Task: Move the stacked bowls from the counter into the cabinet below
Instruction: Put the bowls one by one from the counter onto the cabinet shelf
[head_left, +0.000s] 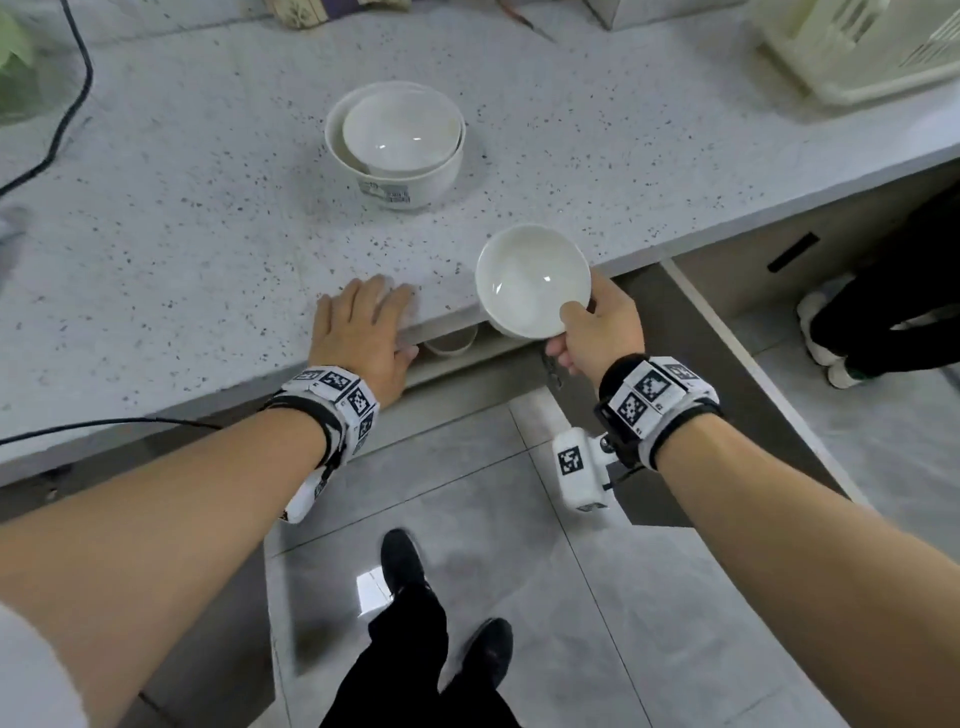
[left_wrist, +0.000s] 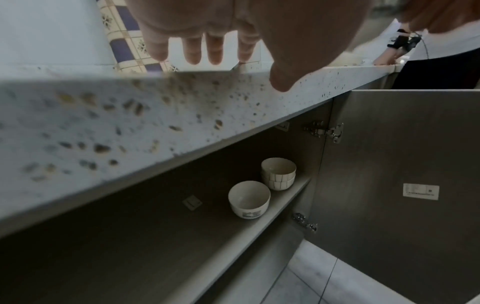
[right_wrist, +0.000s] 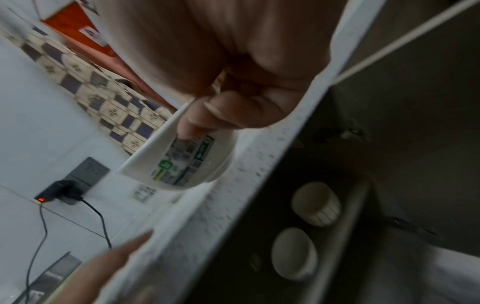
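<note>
Two white bowls (head_left: 397, 140) stand nested on the speckled counter (head_left: 182, 234). My right hand (head_left: 597, 327) pinches the near rim of a third white bowl (head_left: 532, 280), thumb inside and fingers outside, holding it at the counter's front edge; its label shows in the right wrist view (right_wrist: 182, 160). My left hand (head_left: 363, 332) lies flat on the counter edge with straight fingers (left_wrist: 192, 49). In the open cabinet below, a single bowl (left_wrist: 248, 199) and a small stack of striped bowls (left_wrist: 278, 173) sit on the shelf (left_wrist: 259, 226).
The cabinet door (left_wrist: 405, 181) stands open to the right. A cream dish rack (head_left: 872, 47) sits at the counter's back right, and a black cable (head_left: 67, 104) runs along the left. Another person's legs and white shoes (head_left: 826, 338) are at the right. My shoes (head_left: 410, 566) are on the tiled floor.
</note>
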